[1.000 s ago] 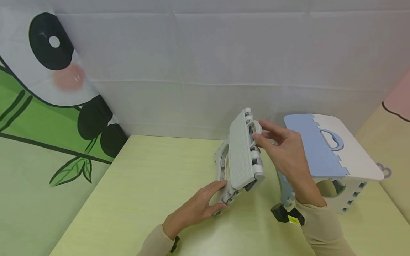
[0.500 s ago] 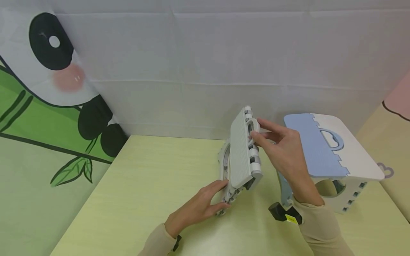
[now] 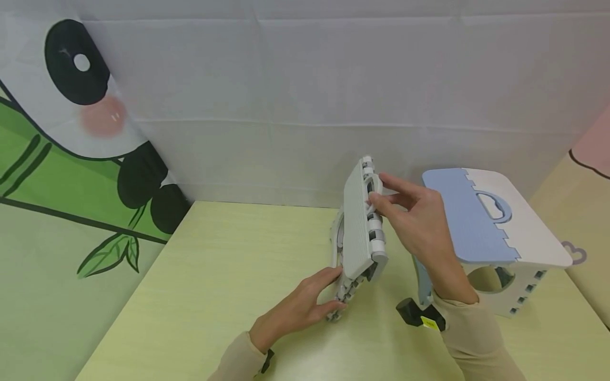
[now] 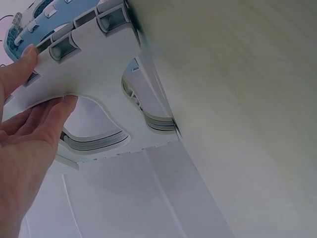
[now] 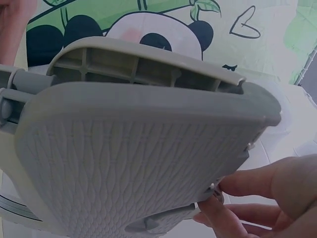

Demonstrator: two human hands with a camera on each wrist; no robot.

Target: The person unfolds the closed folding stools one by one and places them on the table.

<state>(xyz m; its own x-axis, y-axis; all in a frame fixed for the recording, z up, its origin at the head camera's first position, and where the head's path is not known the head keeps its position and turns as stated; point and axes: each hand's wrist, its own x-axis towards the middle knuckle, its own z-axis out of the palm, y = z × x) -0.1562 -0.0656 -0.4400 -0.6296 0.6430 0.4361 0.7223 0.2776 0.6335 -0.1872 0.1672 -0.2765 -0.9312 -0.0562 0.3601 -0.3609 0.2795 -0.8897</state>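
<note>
A white and grey folding stool stands partly folded on edge on the pale table, its ribbed seat halves folded back to back. My left hand grips its lower leg panel; in the left wrist view, fingers reach into the cutout of the panel and the thumb lies by the hinged edge. At the seat's fold, my right hand pinches the small handle between thumb and fingers. The right wrist view shows the textured seat half close up, with the right fingers at its edge.
An unfolded blue and white stool stands on the table just right of my right hand. Behind the table rises a white cloth backdrop. A cartoon panda print covers the cloth at left.
The leg panel has swung right, closer behind the seat, and the stool's seat stands a little more upright. My left hand moved slightly right, my right hand slightly left, both keeping hold.
</note>
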